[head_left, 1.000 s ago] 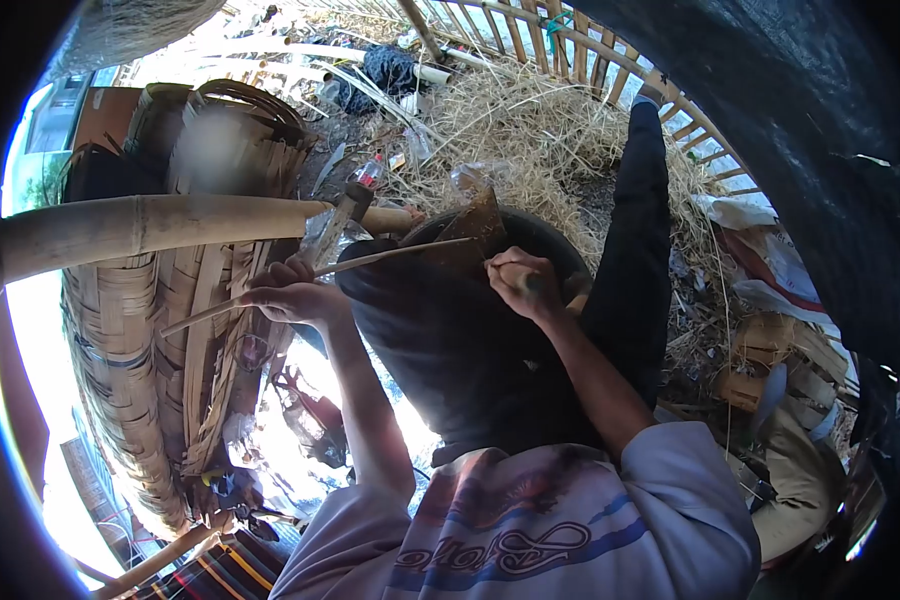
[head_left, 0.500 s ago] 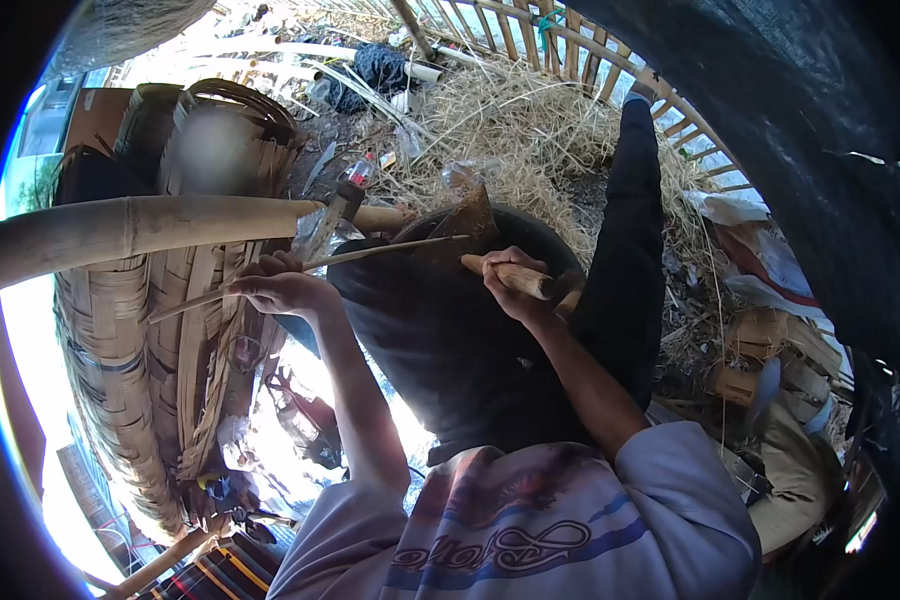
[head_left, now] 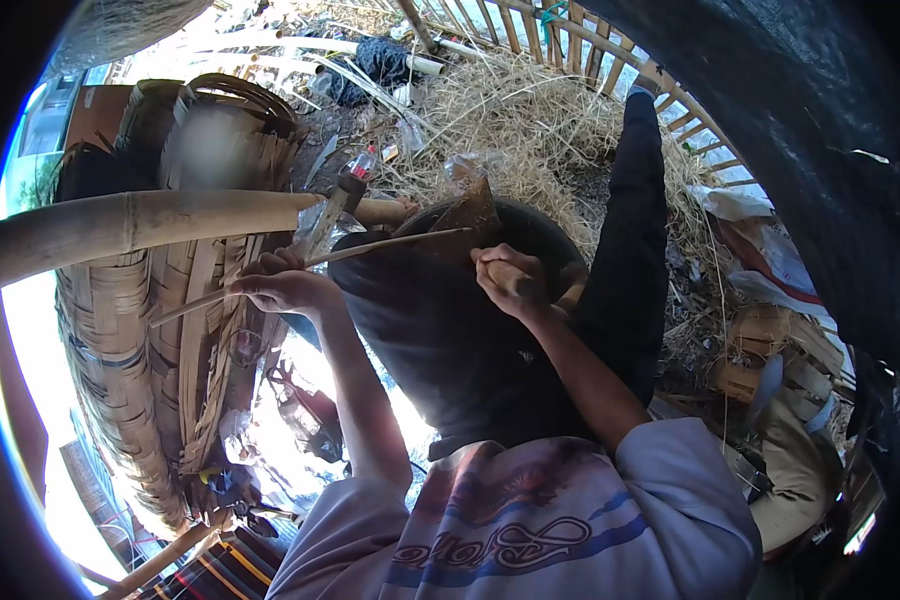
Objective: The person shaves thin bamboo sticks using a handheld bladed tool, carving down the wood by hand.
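Observation:
My left hand pinches a long thin bamboo stick, which slants across my dark-trousered thigh. My right hand is wrapped round a thick wooden handle, its butt turned towards me. What the handle belongs to is hidden by the hand. The stick's far tip ends just left of my right hand, in front of a rusty brown flat piece. Behind that piece curves the dark rim of a round object. Near my left hand, a tool with a dark head leans beside a bamboo pole.
Tall woven bamboo baskets or rolls stand on the left. Straw covers the ground ahead, with a red-capped plastic bottle nearby. A slatted bamboo fence curves behind. Dark sheeting hangs at right, above cut wood pieces.
My right hand has turned, so the wooden handle now points more towards me instead of lying sideways. The stick's tip has risen slightly; my left hand stays nearly in place.

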